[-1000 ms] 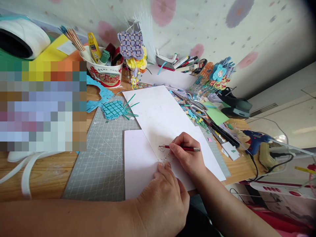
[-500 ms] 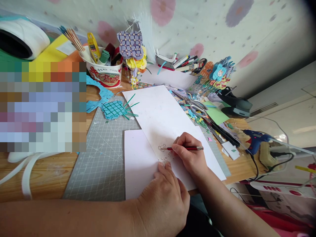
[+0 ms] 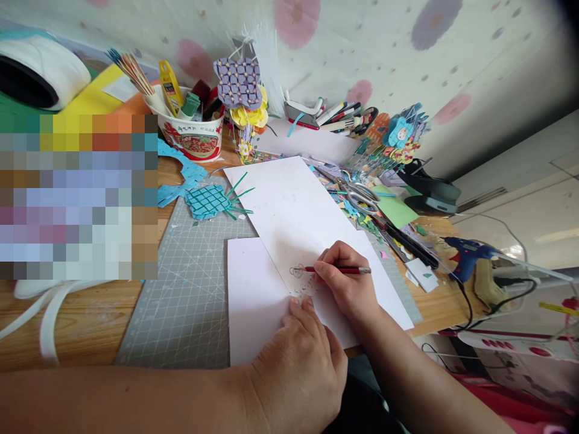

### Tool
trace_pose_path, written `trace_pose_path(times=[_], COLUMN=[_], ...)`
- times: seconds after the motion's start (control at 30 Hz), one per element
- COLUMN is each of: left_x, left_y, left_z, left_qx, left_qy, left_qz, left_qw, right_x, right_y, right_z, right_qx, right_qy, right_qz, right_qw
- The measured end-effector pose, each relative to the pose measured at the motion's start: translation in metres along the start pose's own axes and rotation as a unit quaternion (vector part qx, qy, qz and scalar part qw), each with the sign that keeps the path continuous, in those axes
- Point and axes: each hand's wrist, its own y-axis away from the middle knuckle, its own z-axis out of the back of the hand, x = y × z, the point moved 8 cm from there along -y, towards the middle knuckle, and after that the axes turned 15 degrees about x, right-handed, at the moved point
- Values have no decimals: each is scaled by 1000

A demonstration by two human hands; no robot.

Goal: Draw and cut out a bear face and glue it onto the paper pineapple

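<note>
My right hand (image 3: 348,280) pinches a dark red pencil (image 3: 344,270). The pencil's tip rests on a small rounded pencil drawing (image 3: 295,271) near the lower left edge of a white sheet (image 3: 289,205). Dark crumbs (image 3: 307,286) lie on the paper just below the drawing. My left hand (image 3: 301,355) lies with its fingertips on the sheet's edge below the crumbs, fingers extended and holding nothing. Under this sheet, to the left, is a second white sheet (image 3: 248,277). Both lie on a grey cutting mat (image 3: 176,301).
A teal woven paper piece (image 3: 208,202) sits left of the sheet. Behind stands a paper tub (image 3: 192,132) of tools. To the right are scissors (image 3: 359,196), paper scraps, a black-handled tool (image 3: 409,244) and a blue glue gun (image 3: 470,253). A pixelated patch covers the left.
The pencil and my right hand have shifted very slightly to the left, and the drawing shows a little more line inside it. My left hand stays in place.
</note>
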Motion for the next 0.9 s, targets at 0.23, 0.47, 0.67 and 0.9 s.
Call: trace_pose_path(times=[0.23, 0.47, 0.67, 0.9], left_x=[2, 3, 0, 2], left_y=[-2, -1, 0, 1], left_z=[2, 3, 0, 3], left_qx=[-3, -11, -4, -22], left_qy=[7, 7, -13, -19], left_qz=[6, 11, 11, 16], left_qw=[1000, 1000, 1000, 999], right_x=[4, 0, -14, -7], right_y=[-1, -1, 3, 1], right_z=[-4, -6, 14, 9], right_qx=[17, 44, -53, -32], right_qy=[39, 8, -78, -17], right_qz=[-3, 7, 21, 3], right_qw=[999, 999, 995, 999])
